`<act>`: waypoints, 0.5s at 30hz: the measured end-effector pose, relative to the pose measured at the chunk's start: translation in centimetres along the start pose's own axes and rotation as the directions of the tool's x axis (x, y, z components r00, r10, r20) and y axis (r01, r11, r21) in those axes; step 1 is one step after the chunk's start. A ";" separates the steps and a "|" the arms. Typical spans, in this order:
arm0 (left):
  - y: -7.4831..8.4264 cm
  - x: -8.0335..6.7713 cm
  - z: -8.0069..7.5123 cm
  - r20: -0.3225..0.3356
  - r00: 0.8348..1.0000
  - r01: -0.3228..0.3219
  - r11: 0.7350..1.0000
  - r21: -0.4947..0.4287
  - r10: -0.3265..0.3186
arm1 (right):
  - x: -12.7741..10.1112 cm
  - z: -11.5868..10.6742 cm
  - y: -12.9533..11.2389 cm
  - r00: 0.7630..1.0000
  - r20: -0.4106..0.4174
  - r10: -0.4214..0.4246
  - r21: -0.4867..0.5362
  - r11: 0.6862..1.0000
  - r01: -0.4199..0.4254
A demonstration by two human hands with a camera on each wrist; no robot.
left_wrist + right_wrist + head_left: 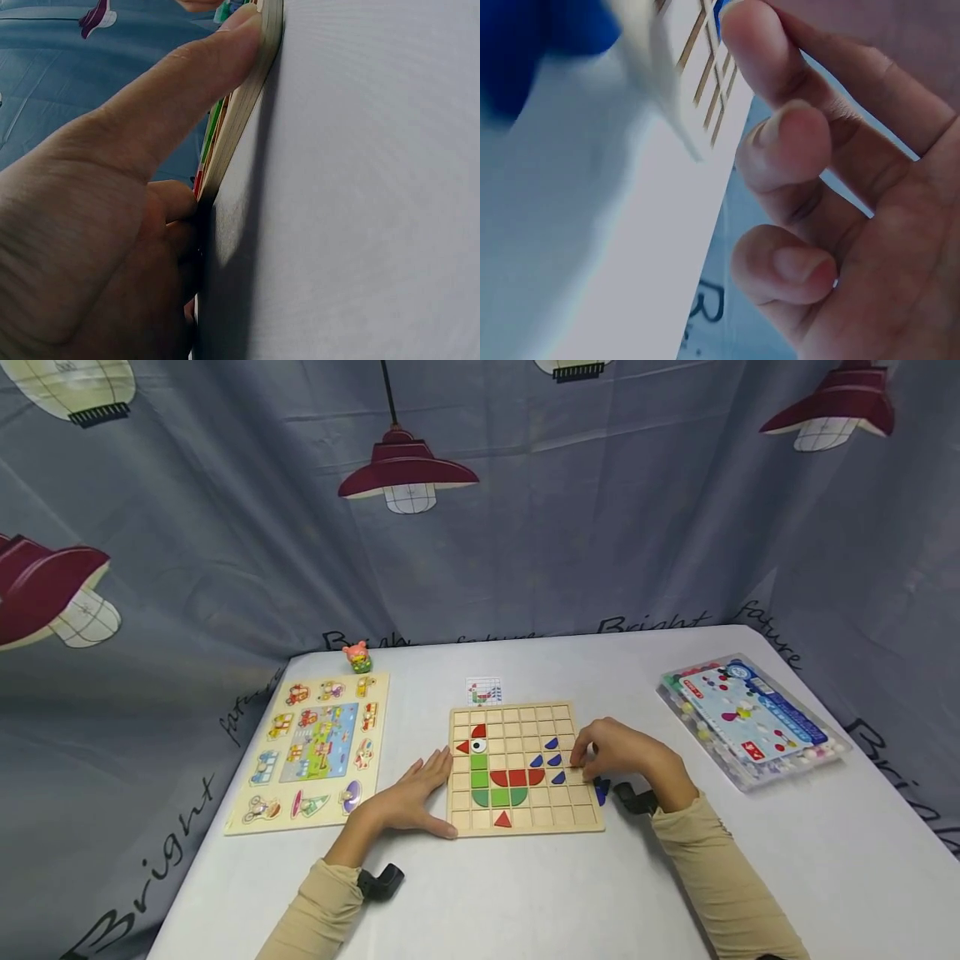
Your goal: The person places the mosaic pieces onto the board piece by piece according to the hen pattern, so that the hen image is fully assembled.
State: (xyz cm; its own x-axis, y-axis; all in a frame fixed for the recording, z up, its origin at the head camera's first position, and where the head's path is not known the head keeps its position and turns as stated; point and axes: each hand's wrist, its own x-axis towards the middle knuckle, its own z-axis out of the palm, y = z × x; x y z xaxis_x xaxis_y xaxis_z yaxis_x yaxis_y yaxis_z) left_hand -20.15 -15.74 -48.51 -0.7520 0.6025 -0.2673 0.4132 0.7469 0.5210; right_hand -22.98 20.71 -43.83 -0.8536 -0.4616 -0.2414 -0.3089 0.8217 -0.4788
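Observation:
A square wooden grid board (540, 822) carries a bird-like figure of red, green and blue pieces and a round eye piece (478, 746). My left hand (412, 797) lies spread along the board's left side; its thumb (217, 56) touches the edge near the front corner. At the board's right edge my right hand (618, 750) has its fingers bent together, pinching a small blue piece (718, 13) mostly hidden by the fingertip. Several blue pieces (554, 760) sit on the grid left of it. More blue pieces (602, 790) lie beside the board, below that hand.
A picture card (483, 691) lies behind the board. To the left is a picture puzzle board (251, 777), with a small pink-and-green figurine (358, 657) behind it. At right rests a clear plastic box (750, 718) with a printed cover. A patterned curtain (585, 552) hangs behind the white table (540, 902).

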 end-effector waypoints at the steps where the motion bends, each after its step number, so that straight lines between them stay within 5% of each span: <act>1: 0.0 0.0 0.0 -0.002 1.000 -0.004 1.000 -0.001 0.004 | -0.3 0.0 0.4 1.000 -0.004 0.001 -0.001 1.000 -0.001; 15: -0.1 -0.1 0.1 -0.013 1.000 -0.014 1.000 -0.014 0.014 | -5.8 0.0 5.5 0.987 -0.039 0.156 0.100 0.983 -0.152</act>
State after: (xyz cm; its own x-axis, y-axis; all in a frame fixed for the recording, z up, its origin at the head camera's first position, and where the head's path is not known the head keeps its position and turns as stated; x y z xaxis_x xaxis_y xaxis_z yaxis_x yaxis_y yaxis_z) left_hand -20.05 -15.87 -48.62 -0.7528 0.6090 -0.2499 0.4161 0.7344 0.5362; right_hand -19.71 27.86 -45.06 -0.9071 -0.3143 -0.2799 -0.1327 0.8447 -0.5185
